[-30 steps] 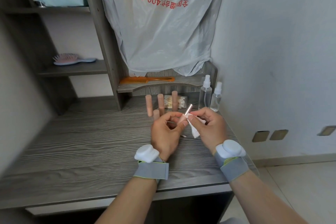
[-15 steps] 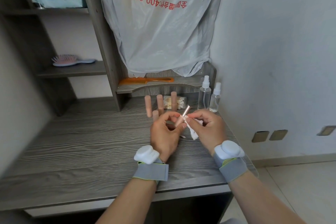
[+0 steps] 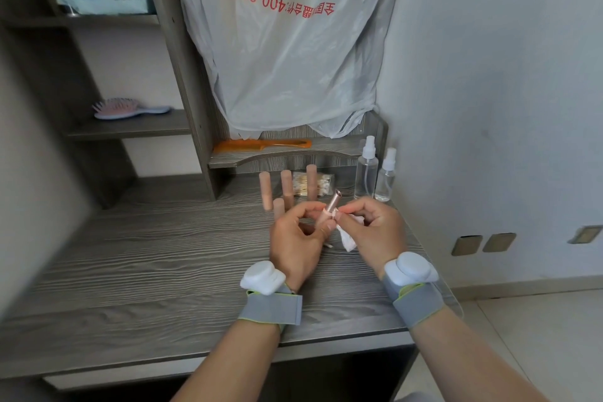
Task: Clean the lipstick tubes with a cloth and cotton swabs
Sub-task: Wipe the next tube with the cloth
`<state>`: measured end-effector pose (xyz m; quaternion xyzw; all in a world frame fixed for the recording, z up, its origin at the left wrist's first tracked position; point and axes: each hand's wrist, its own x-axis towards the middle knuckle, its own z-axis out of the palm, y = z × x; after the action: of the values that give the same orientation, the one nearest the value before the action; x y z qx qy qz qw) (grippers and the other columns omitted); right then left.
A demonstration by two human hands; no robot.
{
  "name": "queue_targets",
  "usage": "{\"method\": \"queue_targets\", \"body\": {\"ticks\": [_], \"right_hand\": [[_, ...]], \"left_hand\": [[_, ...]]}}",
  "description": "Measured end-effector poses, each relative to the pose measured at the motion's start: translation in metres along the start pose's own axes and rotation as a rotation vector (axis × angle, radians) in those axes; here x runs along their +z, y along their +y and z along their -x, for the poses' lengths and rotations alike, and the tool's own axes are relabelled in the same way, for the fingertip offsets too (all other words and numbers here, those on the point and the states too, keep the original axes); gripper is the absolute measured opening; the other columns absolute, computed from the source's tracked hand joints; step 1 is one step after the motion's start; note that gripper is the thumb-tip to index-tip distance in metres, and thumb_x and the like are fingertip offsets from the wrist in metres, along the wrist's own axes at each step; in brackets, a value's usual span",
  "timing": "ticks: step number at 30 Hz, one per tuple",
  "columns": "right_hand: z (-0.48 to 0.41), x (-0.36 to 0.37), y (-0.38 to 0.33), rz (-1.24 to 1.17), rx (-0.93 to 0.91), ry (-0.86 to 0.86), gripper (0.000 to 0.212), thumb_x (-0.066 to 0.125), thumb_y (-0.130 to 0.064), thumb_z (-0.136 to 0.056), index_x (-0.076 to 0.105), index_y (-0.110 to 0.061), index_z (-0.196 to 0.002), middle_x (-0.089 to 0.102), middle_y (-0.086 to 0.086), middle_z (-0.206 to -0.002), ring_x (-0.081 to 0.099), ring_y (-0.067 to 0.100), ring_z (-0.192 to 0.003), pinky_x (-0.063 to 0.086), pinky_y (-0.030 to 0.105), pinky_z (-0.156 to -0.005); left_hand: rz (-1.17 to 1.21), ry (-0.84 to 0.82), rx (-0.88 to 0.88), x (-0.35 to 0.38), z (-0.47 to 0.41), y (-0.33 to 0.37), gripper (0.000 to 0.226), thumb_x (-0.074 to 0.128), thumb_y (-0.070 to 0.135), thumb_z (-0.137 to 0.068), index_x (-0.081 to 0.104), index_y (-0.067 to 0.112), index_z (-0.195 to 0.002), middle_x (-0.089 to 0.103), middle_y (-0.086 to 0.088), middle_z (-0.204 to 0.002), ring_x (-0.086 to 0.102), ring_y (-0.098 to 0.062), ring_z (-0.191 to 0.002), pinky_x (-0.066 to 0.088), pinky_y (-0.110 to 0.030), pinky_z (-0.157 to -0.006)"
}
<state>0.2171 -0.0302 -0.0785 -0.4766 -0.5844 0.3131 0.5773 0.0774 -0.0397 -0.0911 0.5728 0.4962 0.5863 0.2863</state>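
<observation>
My left hand point(image 3: 298, 240) grips an uncapped pink lipstick tube point(image 3: 332, 205), its metal end tilted up and to the right. My right hand point(image 3: 375, 232) pinches a white cloth point(image 3: 347, 238) against the tube's lower part; the cloth's loose end hangs below my fingers. Three pink lipstick tubes point(image 3: 286, 187) stand upright behind my hands, and a shorter pink piece point(image 3: 278, 208) stands in front of them. A clear packet of cotton swabs point(image 3: 301, 183) lies behind the tubes. A cotton swab point(image 3: 328, 245) lies on the desk under my hands.
Two clear spray bottles point(image 3: 367, 170) stand at the back right of the grey wooden desk point(image 3: 146, 258), near the wall. An orange comb point(image 3: 261, 144) lies on the low shelf, a hairbrush point(image 3: 127, 108) on the left shelf. A plastic bag point(image 3: 287, 42) hangs above.
Both hands stay together over the desk. The right hand's fingers and cloth have shifted slightly along the tube; the tube keeps its tilt.
</observation>
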Motion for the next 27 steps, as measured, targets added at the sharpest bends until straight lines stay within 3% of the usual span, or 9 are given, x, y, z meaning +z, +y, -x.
{"method": "queue_targets", "body": {"ticks": [3, 8, 11, 17, 20, 22, 24, 27], "right_hand": [[0.0, 0.0, -0.001, -0.002, 0.006, -0.002, 0.027, 0.08, -0.011, -0.076, 0.071, -0.036, -0.071, 0.073, -0.004, -0.072, 0.068, 0.017, -0.068, 0.055, 0.038, -0.068], [0.0, 0.0, -0.002, -0.013, 0.016, -0.007, 0.024, 0.08, -0.012, -0.076, 0.072, -0.034, -0.073, 0.073, -0.003, -0.073, 0.069, 0.017, -0.07, 0.056, 0.038, -0.069], [0.001, 0.0, -0.001, -0.009, 0.009, -0.01, 0.024, 0.08, -0.011, -0.076, 0.072, -0.033, -0.073, 0.073, -0.002, -0.074, 0.069, 0.02, -0.071, 0.056, 0.04, -0.069], [0.002, -0.002, -0.004, 0.003, 0.009, -0.02, 0.025, 0.079, -0.011, -0.077, 0.072, -0.034, -0.072, 0.072, -0.004, -0.072, 0.068, 0.016, -0.068, 0.055, 0.037, -0.067], [0.002, -0.001, -0.004, 0.0, 0.012, -0.017, 0.026, 0.079, -0.01, -0.077, 0.072, -0.034, -0.07, 0.072, -0.004, -0.071, 0.068, 0.015, -0.067, 0.055, 0.036, -0.066], [0.002, -0.001, -0.004, 0.002, 0.008, -0.022, 0.027, 0.079, -0.009, -0.076, 0.072, -0.035, -0.071, 0.072, -0.004, -0.071, 0.068, 0.017, -0.068, 0.055, 0.038, -0.067], [0.002, 0.0, -0.004, 0.003, 0.003, -0.036, 0.026, 0.079, -0.01, -0.076, 0.072, -0.034, -0.072, 0.073, -0.004, -0.072, 0.069, 0.018, -0.07, 0.056, 0.038, -0.068], [0.001, -0.001, -0.004, -0.001, 0.012, -0.041, 0.023, 0.08, -0.009, -0.076, 0.072, -0.03, -0.07, 0.073, -0.004, -0.072, 0.068, 0.014, -0.067, 0.054, 0.033, -0.065]], "left_hand": [[-0.016, 0.005, 0.03, 0.0, -0.002, -0.003, 0.02, 0.074, 0.019, -0.082, 0.074, 0.033, -0.097, 0.064, 0.002, -0.085, 0.063, -0.032, -0.063, 0.057, -0.052, -0.063], [0.052, 0.01, -0.026, 0.001, 0.001, 0.006, 0.026, 0.068, 0.005, -0.088, 0.07, 0.029, -0.098, 0.068, 0.003, -0.082, 0.066, -0.031, -0.063, 0.059, -0.048, -0.062], [0.027, -0.008, -0.008, 0.0, 0.002, 0.007, 0.024, 0.076, 0.01, -0.083, 0.071, 0.029, -0.095, 0.069, 0.006, -0.081, 0.065, -0.017, -0.065, 0.059, -0.04, -0.063], [-0.007, -0.04, 0.004, -0.001, -0.001, -0.002, 0.02, 0.069, 0.018, -0.089, 0.074, 0.032, -0.102, 0.073, 0.008, -0.09, 0.068, -0.02, -0.076, 0.059, -0.05, -0.07], [-0.058, -0.025, 0.067, -0.001, 0.0, 0.001, 0.025, 0.071, 0.02, -0.087, 0.073, 0.035, -0.106, 0.068, 0.01, -0.096, 0.064, -0.012, -0.082, 0.057, -0.038, -0.076], [-0.079, -0.007, 0.063, -0.001, 0.001, 0.003, 0.032, 0.076, 0.015, -0.083, 0.07, 0.037, -0.105, 0.065, 0.009, -0.09, 0.061, -0.011, -0.072, 0.056, -0.033, -0.07], [-0.047, -0.001, 0.018, 0.0, 0.0, 0.001, 0.031, 0.075, 0.012, -0.083, 0.068, 0.038, -0.097, 0.065, 0.009, -0.084, 0.062, -0.019, -0.065, 0.058, -0.04, -0.065], [-0.035, -0.027, 0.002, 0.0, 0.0, -0.003, 0.023, 0.068, 0.011, -0.087, 0.071, 0.032, -0.097, 0.069, 0.006, -0.086, 0.067, -0.023, -0.072, 0.059, -0.05, -0.066]]}}
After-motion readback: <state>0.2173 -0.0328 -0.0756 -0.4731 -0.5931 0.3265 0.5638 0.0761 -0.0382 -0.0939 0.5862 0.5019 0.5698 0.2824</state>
